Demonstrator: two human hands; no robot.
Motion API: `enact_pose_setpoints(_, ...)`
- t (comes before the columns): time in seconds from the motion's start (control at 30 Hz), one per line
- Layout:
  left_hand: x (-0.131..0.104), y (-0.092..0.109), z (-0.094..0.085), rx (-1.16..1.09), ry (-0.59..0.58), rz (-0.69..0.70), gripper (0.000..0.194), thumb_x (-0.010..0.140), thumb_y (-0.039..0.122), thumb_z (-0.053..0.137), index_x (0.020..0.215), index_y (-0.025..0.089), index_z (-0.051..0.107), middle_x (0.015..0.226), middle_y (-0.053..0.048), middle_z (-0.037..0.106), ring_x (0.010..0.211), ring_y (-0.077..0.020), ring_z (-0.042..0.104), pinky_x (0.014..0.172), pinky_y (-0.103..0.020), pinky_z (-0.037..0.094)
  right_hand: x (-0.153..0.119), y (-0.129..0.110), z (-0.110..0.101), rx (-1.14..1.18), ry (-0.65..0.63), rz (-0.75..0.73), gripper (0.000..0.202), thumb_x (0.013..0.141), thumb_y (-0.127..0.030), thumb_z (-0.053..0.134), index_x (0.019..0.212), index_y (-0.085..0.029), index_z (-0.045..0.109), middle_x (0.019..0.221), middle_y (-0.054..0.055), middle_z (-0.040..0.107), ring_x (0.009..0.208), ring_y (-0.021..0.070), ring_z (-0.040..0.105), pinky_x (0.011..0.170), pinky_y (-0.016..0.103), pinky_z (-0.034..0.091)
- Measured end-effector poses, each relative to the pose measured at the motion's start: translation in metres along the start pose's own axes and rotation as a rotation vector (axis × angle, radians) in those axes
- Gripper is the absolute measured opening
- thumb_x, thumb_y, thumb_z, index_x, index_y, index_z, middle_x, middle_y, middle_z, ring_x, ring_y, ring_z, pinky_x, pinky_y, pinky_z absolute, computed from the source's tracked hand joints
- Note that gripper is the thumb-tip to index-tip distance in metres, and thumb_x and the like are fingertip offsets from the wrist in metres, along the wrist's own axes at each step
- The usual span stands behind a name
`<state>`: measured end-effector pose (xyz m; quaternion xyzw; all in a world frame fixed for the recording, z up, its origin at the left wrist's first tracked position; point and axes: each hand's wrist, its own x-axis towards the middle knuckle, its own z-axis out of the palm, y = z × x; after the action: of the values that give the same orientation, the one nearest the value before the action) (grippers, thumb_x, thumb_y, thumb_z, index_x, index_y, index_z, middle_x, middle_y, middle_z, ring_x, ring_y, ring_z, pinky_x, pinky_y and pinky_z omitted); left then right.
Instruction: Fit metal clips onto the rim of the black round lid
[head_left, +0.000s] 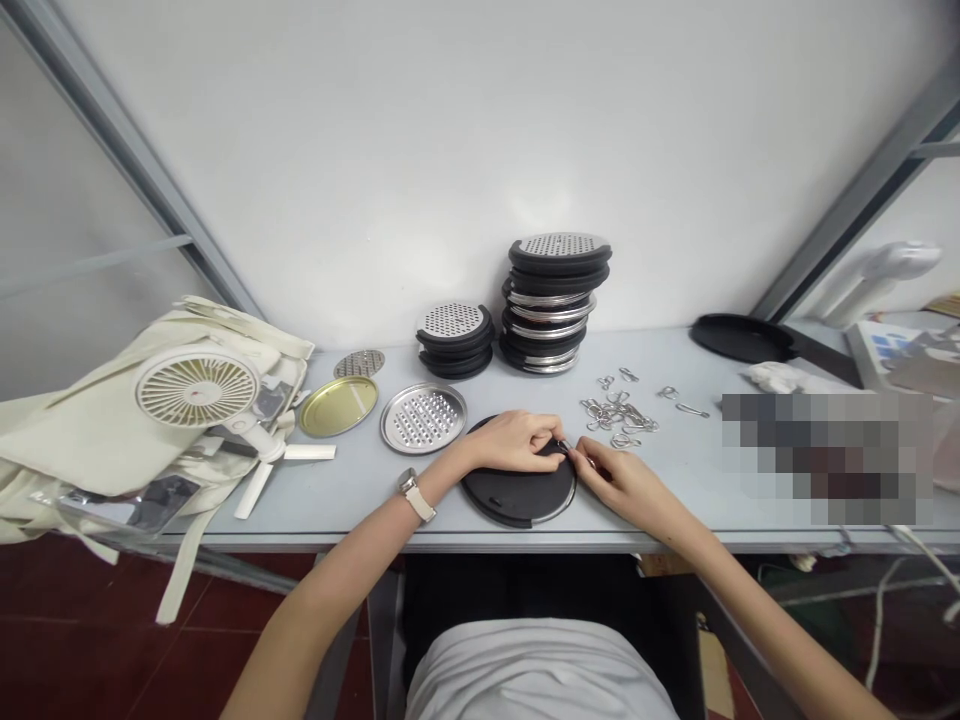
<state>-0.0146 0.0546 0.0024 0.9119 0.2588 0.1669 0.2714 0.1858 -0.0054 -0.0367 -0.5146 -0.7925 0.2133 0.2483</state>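
A black round disc (pixel 517 492) lies flat near the table's front edge, with a shiny metal rim along its lower right side. My left hand (pixel 514 440) rests over its upper part, fingers curled at the upper right edge. At that same edge, my right hand (pixel 611 480) pinches a thin metal wire clip, mostly hidden by the fingers. Several loose wire clips (pixel 619 412) are scattered just beyond my right hand. Left of the disc sits a round metal grater plate (pixel 423 418).
Behind stand a tall stack of black-rimmed graters (pixel 547 325) and a shorter stack (pixel 454 340). A gold lid (pixel 339 406), a perforated disc (pixel 359 363), a white fan (pixel 198 388) and a cream bag (pixel 82 430) are left. A black tray (pixel 742 338) lies far right.
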Motion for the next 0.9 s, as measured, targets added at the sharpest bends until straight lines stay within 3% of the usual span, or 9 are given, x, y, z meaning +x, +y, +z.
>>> enact_pose_setpoints(0.47, 0.0007, 0.0011, -0.0009, -0.048, -0.024, -0.024, 0.012, 0.078, 0.027, 0.059, 0.080, 0.018, 0.052, 0.054, 0.010, 0.041, 0.051, -0.0069, 0.036, 0.054, -0.021, 0.027, 0.0010, 0.0039, -0.0018, 0.012, 0.000, -0.032, 0.032, 0.097, -0.037, 0.031, 0.069, -0.023, 0.037, 0.055, -0.005, 0.043, 0.051, 0.0133, 0.044, 0.052, 0.024, 0.033)
enact_pose_setpoints(0.67, 0.0010, -0.0011, 0.0003, -0.050, -0.021, -0.003, 0.011, 0.077, 0.026, 0.059, 0.081, 0.018, 0.052, 0.055, 0.010, 0.041, 0.051, -0.0067, 0.037, 0.053, -0.021, 0.027, -0.0016, 0.0002, 0.0020, -0.112, 0.018, -0.032, 0.030, 0.096, -0.034, 0.031, 0.070, -0.023, 0.039, 0.052, -0.004, 0.044, 0.046, 0.0137, 0.044, 0.051, 0.025, 0.030)
enact_pose_setpoints(0.9, 0.0003, 0.0016, 0.0002, -0.029, -0.029, 0.022, 0.021, 0.078, 0.020, 0.058, 0.098, 0.019, 0.058, 0.056, 0.009, 0.041, 0.052, -0.0065, 0.039, 0.055, -0.019, 0.029, -0.0018, -0.0028, 0.0054, -0.249, 0.034, -0.057, 0.029, 0.096, -0.032, 0.032, 0.077, -0.021, 0.051, 0.059, 0.003, 0.058, 0.051, 0.0173, 0.053, 0.053, 0.027, 0.032)
